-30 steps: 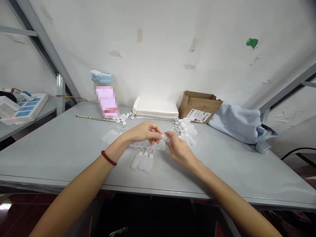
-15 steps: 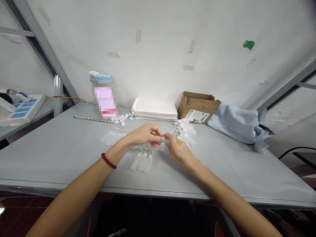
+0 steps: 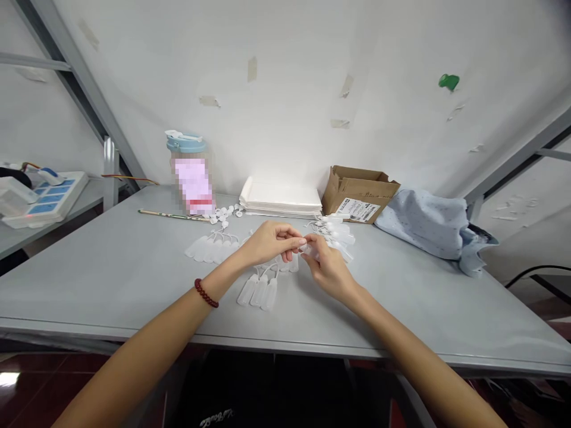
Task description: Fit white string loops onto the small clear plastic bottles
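The small clear bottle point(image 3: 307, 249) hangs just above the tabletop point(image 3: 111, 279) between both sets of fingers, its long axis running across from the left hand point(image 3: 267, 244), pinched on its tip, to the right hand point(image 3: 328, 267), clasped round its body.

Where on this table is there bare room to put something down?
Two bare patches on the table: front left, between the pencil and the near edge; front right, between the blue cloth and the near edge. The middle is crowded: left hand and right hand pinch a small plastic bottle among bottle clusters. Along the wall: jar, white sheets, cardboard box.
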`<state>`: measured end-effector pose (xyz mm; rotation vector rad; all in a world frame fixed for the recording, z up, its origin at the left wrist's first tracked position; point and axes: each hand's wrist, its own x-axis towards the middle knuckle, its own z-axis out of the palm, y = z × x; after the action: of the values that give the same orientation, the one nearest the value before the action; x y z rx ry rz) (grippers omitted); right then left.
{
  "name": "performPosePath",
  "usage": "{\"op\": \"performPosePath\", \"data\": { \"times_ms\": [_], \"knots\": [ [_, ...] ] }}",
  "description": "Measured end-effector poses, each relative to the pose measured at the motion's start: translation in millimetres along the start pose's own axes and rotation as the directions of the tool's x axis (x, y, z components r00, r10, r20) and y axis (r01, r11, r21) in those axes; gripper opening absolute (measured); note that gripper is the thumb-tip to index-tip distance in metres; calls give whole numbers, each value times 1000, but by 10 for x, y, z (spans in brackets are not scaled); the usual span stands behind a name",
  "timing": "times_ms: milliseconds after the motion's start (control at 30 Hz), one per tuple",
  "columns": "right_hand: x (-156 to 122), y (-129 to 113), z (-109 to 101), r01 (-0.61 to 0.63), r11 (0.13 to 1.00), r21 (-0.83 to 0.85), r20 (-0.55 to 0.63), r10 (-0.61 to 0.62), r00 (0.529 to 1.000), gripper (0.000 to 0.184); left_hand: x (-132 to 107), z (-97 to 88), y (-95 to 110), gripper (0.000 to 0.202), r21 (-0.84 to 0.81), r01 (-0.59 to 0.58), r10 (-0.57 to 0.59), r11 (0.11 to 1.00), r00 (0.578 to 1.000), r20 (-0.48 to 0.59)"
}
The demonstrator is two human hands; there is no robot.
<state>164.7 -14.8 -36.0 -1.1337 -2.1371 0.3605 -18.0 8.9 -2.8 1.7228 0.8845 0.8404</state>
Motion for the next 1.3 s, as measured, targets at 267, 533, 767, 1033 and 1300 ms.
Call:
{"op": "performPosePath", "data": {
  "times_ms": [267,533,767,1033,1300],
  "knots": [
    [0,22,6,-6,1000,-10,14,6,1000,26,32,57,-93,17,-86,-21,18,996,999,-45],
    [-6,4,5,32,996,-82,-18,-33,999,30,15,18,-46,27,23,37,-36,999,998,-48],
    [-16,42,26,56,984,-167,51,-48,998,36,-7,-29,0,22,43,12,-12,999,1000,17],
    [-8,9,10,102,943,-316,65,-85,994,38,-11,-38,39,42,221,111,-120,969,992,28],
    [-21,81,24,88,972,-216,142,-58,988,36,-34,5,41,26,248,15,-32,969,997,64]
  ]
}}
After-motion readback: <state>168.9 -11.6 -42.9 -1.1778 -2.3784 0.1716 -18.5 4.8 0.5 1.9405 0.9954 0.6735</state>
